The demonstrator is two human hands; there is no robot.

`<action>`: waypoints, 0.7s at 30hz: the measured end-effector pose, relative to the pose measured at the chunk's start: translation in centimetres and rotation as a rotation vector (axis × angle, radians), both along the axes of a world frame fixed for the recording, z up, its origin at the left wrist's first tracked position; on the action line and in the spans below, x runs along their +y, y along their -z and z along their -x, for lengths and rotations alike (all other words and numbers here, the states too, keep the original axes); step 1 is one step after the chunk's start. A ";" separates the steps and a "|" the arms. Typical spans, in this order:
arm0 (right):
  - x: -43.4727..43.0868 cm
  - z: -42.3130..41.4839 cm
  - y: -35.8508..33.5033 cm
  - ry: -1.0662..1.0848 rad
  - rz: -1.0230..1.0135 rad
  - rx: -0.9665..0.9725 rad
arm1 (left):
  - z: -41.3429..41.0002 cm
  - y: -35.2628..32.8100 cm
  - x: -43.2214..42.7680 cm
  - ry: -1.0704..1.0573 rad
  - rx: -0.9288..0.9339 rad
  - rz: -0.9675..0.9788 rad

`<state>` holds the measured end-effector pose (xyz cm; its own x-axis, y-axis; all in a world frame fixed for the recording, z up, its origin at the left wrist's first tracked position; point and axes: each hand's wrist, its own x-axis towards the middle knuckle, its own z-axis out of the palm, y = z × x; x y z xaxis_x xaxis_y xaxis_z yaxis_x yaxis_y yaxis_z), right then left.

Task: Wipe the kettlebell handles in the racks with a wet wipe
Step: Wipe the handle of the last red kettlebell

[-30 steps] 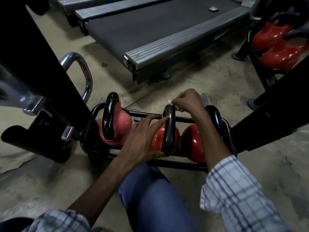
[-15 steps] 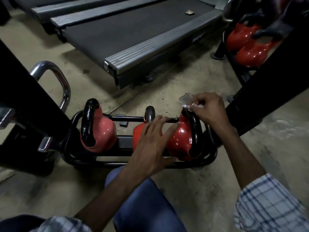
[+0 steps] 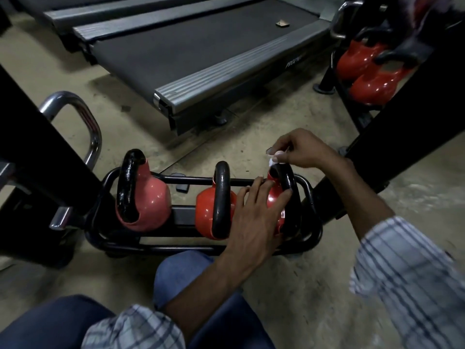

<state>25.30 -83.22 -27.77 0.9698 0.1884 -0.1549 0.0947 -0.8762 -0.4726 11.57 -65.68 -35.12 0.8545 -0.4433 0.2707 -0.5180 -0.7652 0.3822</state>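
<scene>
Three red kettlebells with black handles sit in a low black floor rack [image 3: 315, 230]. The left kettlebell [image 3: 148, 205] and the middle kettlebell [image 3: 206, 212] stand untouched. My left hand [image 3: 256, 217] lies flat with spread fingers on the right kettlebell [image 3: 275, 197], steadying its body. My right hand [image 3: 302, 149] pinches a small white wet wipe [image 3: 274, 158] against the top of that kettlebell's handle [image 3: 289, 187].
A treadmill deck [image 3: 201, 51] lies on the floor behind the rack. A second rack with red kettlebells [image 3: 370, 71] stands at the upper right. Black machine beams [image 3: 392, 137] cross at left and right; a chrome handle [image 3: 85, 122] sticks up at left. My knee [image 3: 181, 270] is near the rack.
My right hand with the wipe moved from the middle kettlebell's handle to the right one's. My left hand shifted right onto the right kettlebell's body.
</scene>
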 end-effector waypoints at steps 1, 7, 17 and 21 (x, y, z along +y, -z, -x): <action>0.2 -1.3 0.2 -0.009 0.039 0.054 | 0.0 0.1 0.0 -0.005 -0.002 -0.003; 2.3 -3.2 -1.5 -0.194 0.369 0.303 | -0.2 0.2 -0.1 -0.005 0.006 -0.001; 4.9 -4.7 0.3 -0.145 0.630 0.250 | -0.2 0.3 0.1 0.006 0.010 0.029; 5.5 -4.9 0.6 -0.144 0.677 0.261 | -0.2 0.4 0.2 0.008 0.006 0.045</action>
